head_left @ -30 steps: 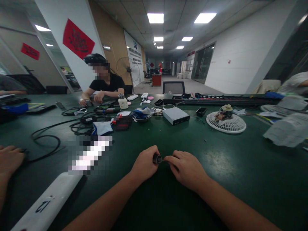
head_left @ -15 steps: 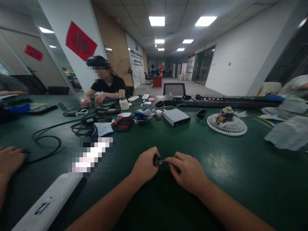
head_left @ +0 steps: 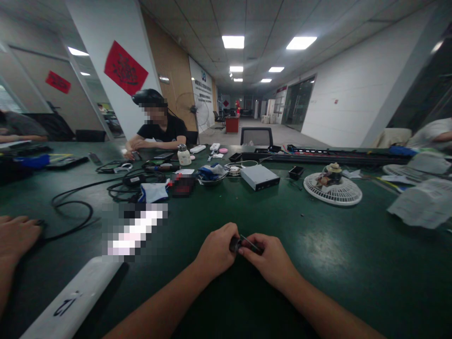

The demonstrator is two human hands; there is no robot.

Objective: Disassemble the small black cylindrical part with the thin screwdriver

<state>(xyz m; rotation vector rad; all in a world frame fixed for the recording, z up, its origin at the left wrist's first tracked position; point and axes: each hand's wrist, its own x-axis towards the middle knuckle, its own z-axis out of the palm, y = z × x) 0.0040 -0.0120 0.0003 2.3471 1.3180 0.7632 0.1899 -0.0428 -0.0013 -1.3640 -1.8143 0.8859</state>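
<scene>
My left hand (head_left: 216, 249) is closed around a small dark cylindrical part (head_left: 234, 244), whose open end faces right. The fingers hide most of that part. My right hand (head_left: 274, 258) pinches close against the open end, fingertips touching or nearly touching it. A thin metal rod (head_left: 250, 242) slants across the right hand's fingers, its upper tip beside the cylinder. Whether the tip touches the cylinder I cannot tell. Both hands are just above the green table (head_left: 226, 212).
A grey drive box (head_left: 260, 177), a white fan grille with a motor (head_left: 332, 184) and a small black box (head_left: 295, 173) stand beyond my hands. At left lie a white power bank-like bar (head_left: 76, 296), black cables (head_left: 74, 193) and another person's hand (head_left: 19, 238). A person (head_left: 158, 125) sits opposite.
The rod was straight between the cylinder and my right fingertips; now it slants across the right hand. My right fingers have moved in against the cylinder's end. The view has tilted up slightly.
</scene>
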